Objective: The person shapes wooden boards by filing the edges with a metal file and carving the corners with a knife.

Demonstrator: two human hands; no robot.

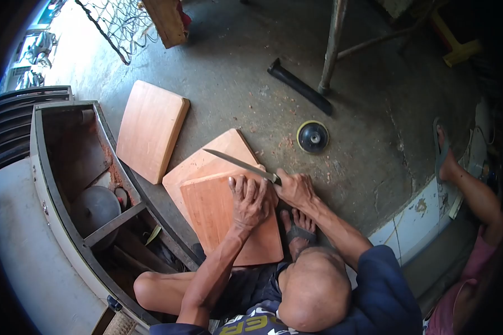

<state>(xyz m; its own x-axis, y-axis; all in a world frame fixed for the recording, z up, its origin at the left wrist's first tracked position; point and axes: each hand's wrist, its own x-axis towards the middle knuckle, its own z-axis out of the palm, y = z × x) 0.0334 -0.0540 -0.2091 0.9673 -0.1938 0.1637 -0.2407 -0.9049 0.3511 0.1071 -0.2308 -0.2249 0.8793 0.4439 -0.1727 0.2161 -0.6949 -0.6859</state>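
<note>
My right hand (297, 190) is closed around the dark handle end of a long, tapered grey file (237, 161). The file lies slantwise across the far edge of the upper wooden board, its tip pointing left. My left hand (248, 202) presses on the face of that reddish wooden board (229, 229), fingers stretched out and slightly apart. Beneath it, a paler wooden board (207, 162) sticks out at the far side. The upper board leans toward my lap. The handle is mostly hidden by my right fingers.
Another thick wooden board (151, 131) lies at left, beside a metal trough (116, 223) with a grey disc (98, 207). A round black sanding pad (313, 137), a black tube (302, 86) and wood crumbs lie on the concrete floor. A metal leg (332, 50) stands beyond; another person's leg (469, 178) is at right.
</note>
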